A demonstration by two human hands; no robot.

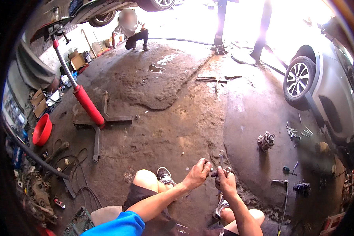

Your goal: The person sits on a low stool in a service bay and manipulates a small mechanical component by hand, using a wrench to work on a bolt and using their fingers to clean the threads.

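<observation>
My left hand [197, 174] is closed in a pinch in front of me, its fingertips close to a small shiny bit. What sits between those fingers is too small to make out. Beside it, my right hand [227, 181] is closed around a small dark metal part [215, 174] with shiny ends, thumb on top. Just beyond the right thumb shows a ring-ended wrench [222, 153]; whether that hand holds it or it lies on the floor, I cannot tell.
An alternator-like part [266, 141] stands to the right, near scattered tools [299, 132] and a ratchet handle [286, 196]. A red jack stand [89, 107] with splayed legs is at left, near a red bowl [42, 129]. A silver car [334, 94] flanks the right; a person [133, 33] squats far off.
</observation>
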